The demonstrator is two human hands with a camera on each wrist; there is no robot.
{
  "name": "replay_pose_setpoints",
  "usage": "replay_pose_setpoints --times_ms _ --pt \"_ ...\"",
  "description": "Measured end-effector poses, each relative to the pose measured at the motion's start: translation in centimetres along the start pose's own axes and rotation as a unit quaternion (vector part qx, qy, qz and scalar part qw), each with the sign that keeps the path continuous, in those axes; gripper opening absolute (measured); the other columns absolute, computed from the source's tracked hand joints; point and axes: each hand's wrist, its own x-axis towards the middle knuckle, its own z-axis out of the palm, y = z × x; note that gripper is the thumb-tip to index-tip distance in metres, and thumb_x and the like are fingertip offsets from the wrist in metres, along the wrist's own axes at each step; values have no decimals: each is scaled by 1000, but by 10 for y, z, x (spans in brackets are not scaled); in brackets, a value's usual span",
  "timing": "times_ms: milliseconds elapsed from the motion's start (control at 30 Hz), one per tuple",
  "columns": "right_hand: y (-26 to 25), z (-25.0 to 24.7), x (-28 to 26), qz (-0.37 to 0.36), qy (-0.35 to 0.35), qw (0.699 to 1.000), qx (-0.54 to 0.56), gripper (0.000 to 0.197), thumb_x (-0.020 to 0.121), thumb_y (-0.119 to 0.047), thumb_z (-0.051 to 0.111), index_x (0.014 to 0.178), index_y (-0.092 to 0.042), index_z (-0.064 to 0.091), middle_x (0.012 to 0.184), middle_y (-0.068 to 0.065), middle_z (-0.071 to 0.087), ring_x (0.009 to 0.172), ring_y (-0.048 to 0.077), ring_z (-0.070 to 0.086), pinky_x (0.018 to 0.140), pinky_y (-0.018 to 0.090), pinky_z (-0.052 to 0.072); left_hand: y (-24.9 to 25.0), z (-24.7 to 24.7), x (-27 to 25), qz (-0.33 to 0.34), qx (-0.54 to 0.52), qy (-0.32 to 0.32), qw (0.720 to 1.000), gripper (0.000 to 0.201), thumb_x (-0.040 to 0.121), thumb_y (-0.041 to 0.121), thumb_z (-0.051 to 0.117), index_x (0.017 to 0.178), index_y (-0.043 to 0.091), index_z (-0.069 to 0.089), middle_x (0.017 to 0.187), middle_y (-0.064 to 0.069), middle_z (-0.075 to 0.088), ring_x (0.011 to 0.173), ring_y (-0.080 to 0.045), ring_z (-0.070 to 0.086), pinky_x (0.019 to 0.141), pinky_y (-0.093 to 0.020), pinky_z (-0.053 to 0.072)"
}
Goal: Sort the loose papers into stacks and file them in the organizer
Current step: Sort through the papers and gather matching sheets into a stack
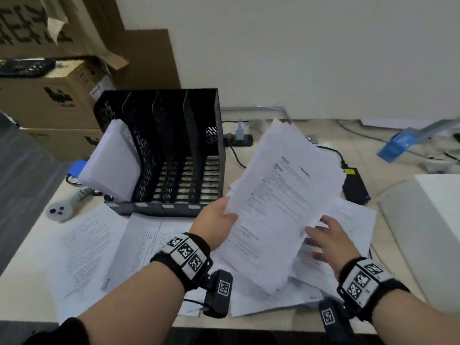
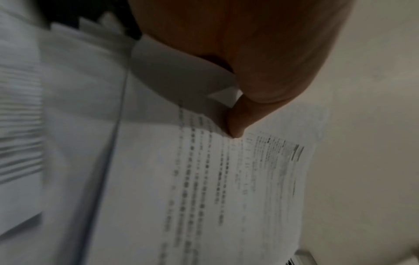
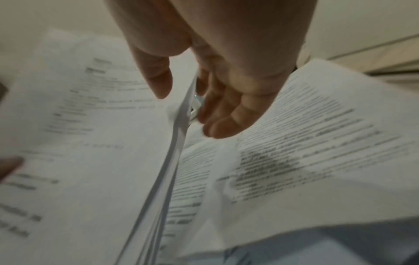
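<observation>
Four slots are seen in the black perforated mesh organizer (image 1: 174,145) from the head view only; a white paper bundle (image 1: 112,160) leans tilted in the leftmost slot, the other three show bare slatted floor. A grey handheld controller (image 1: 65,204) lies left of the organizer, cardboard boxes (image 1: 49,95) stacked behind. Loose printed sheets (image 1: 99,245) are spread flat on the pale desk (image 1: 361,150) in front of the organizer.

The left hand (image 1: 217,226) is curled on the lower left edge of a thick sheaf of printed papers (image 1: 286,195), held raised and tilted above the desk; the thumb pressed on the printed face is shown close only by the left wrist view (image 2: 235,123).

The right hand (image 1: 328,239) is half open: the right wrist view shows the thumb (image 3: 158,78) over the sheaf's top page and the fingers (image 3: 229,116) loosely bent beside its edge, under it or just beside, cannot be told. A black power brick (image 1: 354,188) sits right of the sheaf.
</observation>
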Motion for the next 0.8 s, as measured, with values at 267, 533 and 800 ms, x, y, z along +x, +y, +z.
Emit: replay_pose_setpoints --times_ms 267,533,800 --pt "-22 -44 11 -166 124 977 -45 102 78 -17 82 154 -42 17 150 -9 37 134 8 39 108 39 36 70 -18 25 169 364 9 916 24 97 21 47 107 30 67 96 3 70 93 -25 65 76 -35 52" --pt "-12 -71 32 -127 76 988 -34 14 85 -3 73 90 -15 74 93 7 77 95 29 71 83 37 54 60 -15 36 134 404 26 904 16 86 41 57 82 27 64 81 9 66 81 -15 62 70 -32 54" --pt "4 -83 42 -84 51 984 151 19 90 -1 65 109 0 69 107 22 74 100 37 71 85 41 54 6 -14 22 -34 -158 -16 987 16 89 12 73 105 11 75 100 -5 79 97 -24 75 86 -40 58"
